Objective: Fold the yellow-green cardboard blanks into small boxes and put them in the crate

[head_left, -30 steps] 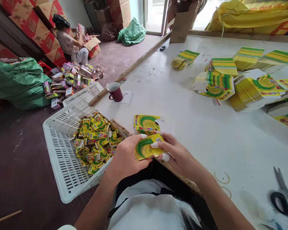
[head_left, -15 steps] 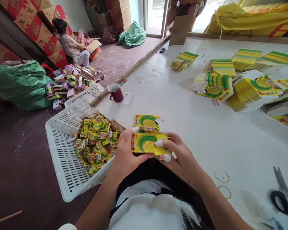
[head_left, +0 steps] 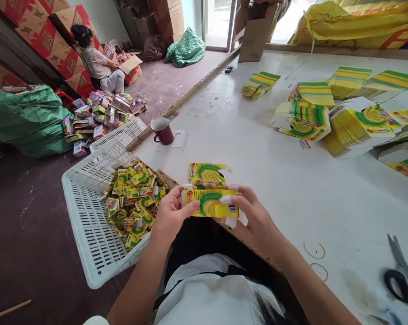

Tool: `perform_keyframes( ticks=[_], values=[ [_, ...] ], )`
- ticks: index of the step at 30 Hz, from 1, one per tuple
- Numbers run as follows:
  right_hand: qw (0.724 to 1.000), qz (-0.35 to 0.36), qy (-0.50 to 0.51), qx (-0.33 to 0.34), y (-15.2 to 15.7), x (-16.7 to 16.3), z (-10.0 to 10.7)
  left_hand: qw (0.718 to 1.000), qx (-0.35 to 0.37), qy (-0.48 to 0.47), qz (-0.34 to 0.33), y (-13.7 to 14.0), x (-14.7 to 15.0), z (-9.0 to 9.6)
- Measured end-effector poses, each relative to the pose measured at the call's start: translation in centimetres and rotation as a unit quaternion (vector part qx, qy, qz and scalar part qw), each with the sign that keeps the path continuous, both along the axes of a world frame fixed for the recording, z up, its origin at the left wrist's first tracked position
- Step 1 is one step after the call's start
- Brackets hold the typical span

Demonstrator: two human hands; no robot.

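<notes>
The box (head_left: 208, 201) is at the desk's (head_left: 258, 171) near edge. Left hand (head_left: 171, 214) fingers grip its left end; right hand (head_left: 256, 219) fingers grip its right. A basket (head_left: 83, 225) stands alongside.

Maroon mug (head_left: 165, 135), black-handled scissors (head_left: 400, 280), green sack (head_left: 27, 119)

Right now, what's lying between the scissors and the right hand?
In the head view, two thin tan loops and tiny specks lie between the right hand and the scissors.
</notes>
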State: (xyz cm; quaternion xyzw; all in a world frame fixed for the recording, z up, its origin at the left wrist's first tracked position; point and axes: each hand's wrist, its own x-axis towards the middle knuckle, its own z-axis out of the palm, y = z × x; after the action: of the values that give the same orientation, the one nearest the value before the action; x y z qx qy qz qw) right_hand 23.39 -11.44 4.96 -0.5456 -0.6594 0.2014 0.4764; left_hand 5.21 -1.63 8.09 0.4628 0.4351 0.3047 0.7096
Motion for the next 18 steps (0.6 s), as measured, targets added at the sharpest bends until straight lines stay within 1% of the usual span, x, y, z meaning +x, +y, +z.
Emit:
perform_keyframes(
  ticks=[3, 5, 6, 7, 8, 9, 10, 11, 12, 13, 14, 15, 16, 18],
  values=[
    [0.996, -0.075, 0.056, 0.003, 0.4, -1.7, -0.7, 0.999, 0.022, 0.023, -0.024, -0.1, -0.1, 0.6],
    [0.995, -0.082, 0.062, 0.008, 0.8, -2.7, -1.1, 0.997, 0.06, 0.055, -0.01, 0.0, -0.8, 1.1],
    [0.995, -0.078, 0.059, 0.006, 1.0, -2.9, -1.2, 0.993, 0.089, 0.082, 0.012, 0.3, -1.5, 1.3],
    [0.996, -0.077, 0.055, 0.001, 1.3, -3.0, -1.2, 0.984, 0.124, 0.115, 0.05, 0.6, -2.5, 1.6],
    [0.995, -0.082, 0.049, -0.003, 1.6, -2.8, -1.3, 0.968, 0.166, 0.155, 0.101, 1.1, -3.7, 1.8],
    [0.994, -0.099, 0.037, -0.004, 1.9, -2.5, -1.3, 0.941, 0.213, 0.199, 0.171, 1.7, -5.0, 2.0],
    [0.992, -0.127, 0.018, -0.004, 2.3, -2.0, -1.3, 0.9, 0.262, 0.244, 0.248, 2.4, -6.5, 2.0],
    [0.987, -0.158, -0.006, -0.005, 2.8, -1.5, -1.3, 0.848, 0.307, 0.303, 0.308, 3.1, -7.8, 1.9],
    [0.982, -0.183, -0.035, -0.009, 3.3, -0.9, -1.4, 0.796, 0.338, 0.365, 0.346, 3.7, -9.1, 1.7],
    [0.978, -0.199, -0.063, -0.017, 3.8, -0.5, -1.6, 0.762, 0.357, 0.4, 0.363, 4.2, -10.1, 1.3],
    [0.974, -0.206, -0.087, -0.026, 4.3, -0.1, -1.8, 0.751, 0.366, 0.419, 0.357, 4.5, -10.7, 0.8],
    [0.973, -0.204, -0.104, -0.036, 4.7, 0.2, -2.1, 0.755, 0.367, 0.426, 0.336, 4.6, -11.0, 0.2],
    [0.972, -0.199, -0.113, -0.042, 5.0, 0.3, -2.3, 0.774, 0.362, 0.42, 0.306, 4.6, -10.8, -0.5],
    [0.973, -0.196, -0.114, -0.046, 5.5, 0.4, -2.7, 0.827, 0.339, 0.384, 0.231, 4.2, -9.6, -1.7]
  ],
)
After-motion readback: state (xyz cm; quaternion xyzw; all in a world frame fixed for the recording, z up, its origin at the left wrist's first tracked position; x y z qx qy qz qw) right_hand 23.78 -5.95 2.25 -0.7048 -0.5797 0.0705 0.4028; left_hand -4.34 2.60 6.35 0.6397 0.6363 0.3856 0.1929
